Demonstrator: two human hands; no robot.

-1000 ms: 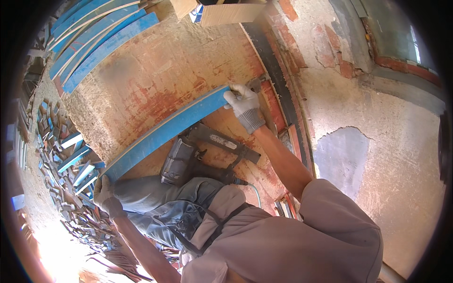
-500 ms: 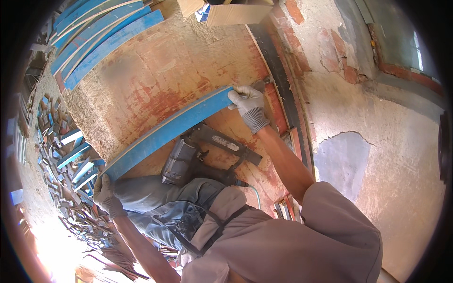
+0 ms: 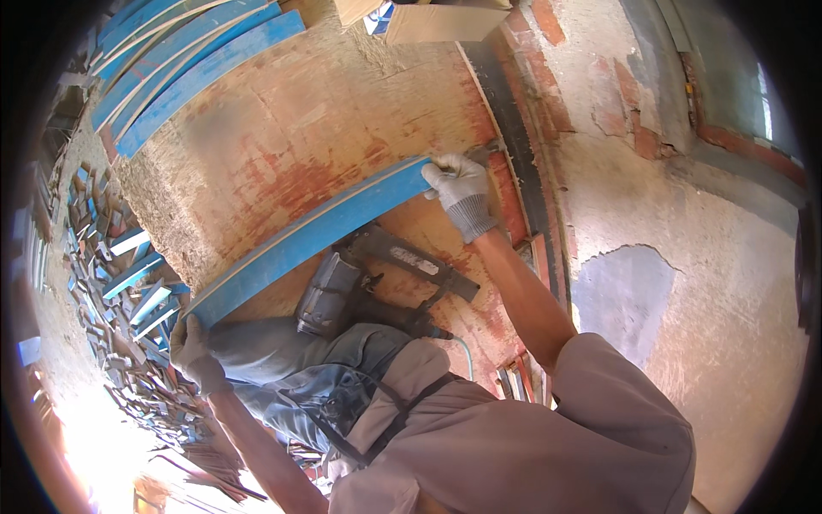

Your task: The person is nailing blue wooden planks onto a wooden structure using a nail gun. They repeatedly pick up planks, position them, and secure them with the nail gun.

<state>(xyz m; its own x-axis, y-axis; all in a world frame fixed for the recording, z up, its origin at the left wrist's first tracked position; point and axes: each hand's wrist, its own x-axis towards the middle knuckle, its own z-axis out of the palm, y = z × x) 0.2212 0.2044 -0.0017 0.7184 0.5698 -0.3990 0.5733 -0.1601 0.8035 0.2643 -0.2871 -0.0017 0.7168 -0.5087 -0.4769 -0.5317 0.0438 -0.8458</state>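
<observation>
Right hand [image 3: 461, 190], left hand [image 3: 193, 347], still gripping blue plank [image 3: 312, 238]

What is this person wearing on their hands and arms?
Both the left hand and the right hand wear pale grey knitted work gloves with ribbed cuffs, smudged with dirt. The forearms are bare; short, loose sleeves of a dusty pinkish-brown shirt cover the upper arms.
</observation>
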